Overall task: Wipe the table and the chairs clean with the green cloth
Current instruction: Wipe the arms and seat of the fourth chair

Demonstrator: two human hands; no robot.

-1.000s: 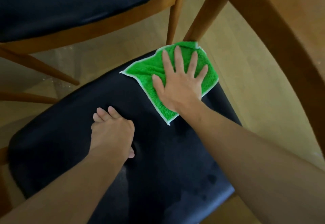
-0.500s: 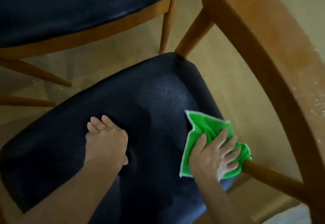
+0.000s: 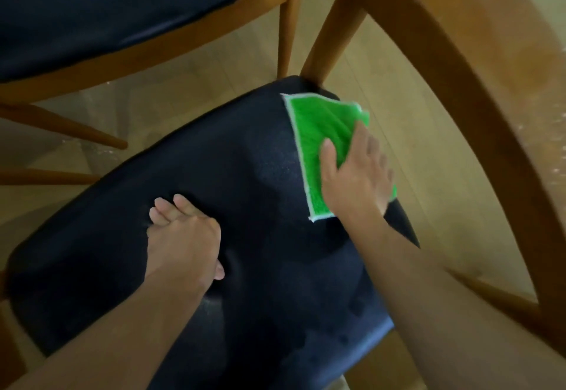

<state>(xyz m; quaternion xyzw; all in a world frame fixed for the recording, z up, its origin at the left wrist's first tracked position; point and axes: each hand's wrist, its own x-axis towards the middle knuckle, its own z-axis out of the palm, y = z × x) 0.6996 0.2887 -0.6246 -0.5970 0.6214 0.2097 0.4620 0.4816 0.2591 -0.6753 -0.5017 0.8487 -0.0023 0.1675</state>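
A chair with a dark padded seat fills the middle of the head view. The green cloth lies along the seat's right edge, close to the back corner. My right hand presses on the cloth with its fingers laid over it; the fingertips fall past the seat's edge and are blurred. My left hand rests on the middle of the seat, fingers bent against the padding, holding nothing.
The chair's curved wooden backrest arcs across the right side, with a wooden post meeting the seat's back corner. A second chair with a dark seat stands at the top left. Pale wood floor lies between them.
My right hand has slid the cloth from the seat's near right edge up toward the back right corner. One second ago it lay flat at that far corner. My left hand stayed put.
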